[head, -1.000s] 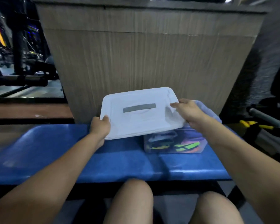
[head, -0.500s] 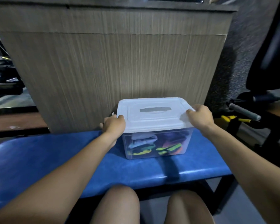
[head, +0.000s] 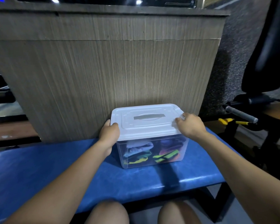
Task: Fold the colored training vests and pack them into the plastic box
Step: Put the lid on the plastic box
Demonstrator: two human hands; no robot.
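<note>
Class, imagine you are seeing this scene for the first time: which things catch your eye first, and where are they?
The clear plastic box stands on the blue bench before a wood-grain panel, bright folded vests showing through its wall. Its white lid is on top, with the left hand gripping the left edge and the right hand the right edge.

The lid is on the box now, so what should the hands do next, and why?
Probably press down along the white lid until its edges snap shut. It already lies flat over the clear plastic box, with the colored vests inside. The left hand grips the left edge and the right hand holds the right corner, but whether it is clicked shut cannot be seen.
</note>
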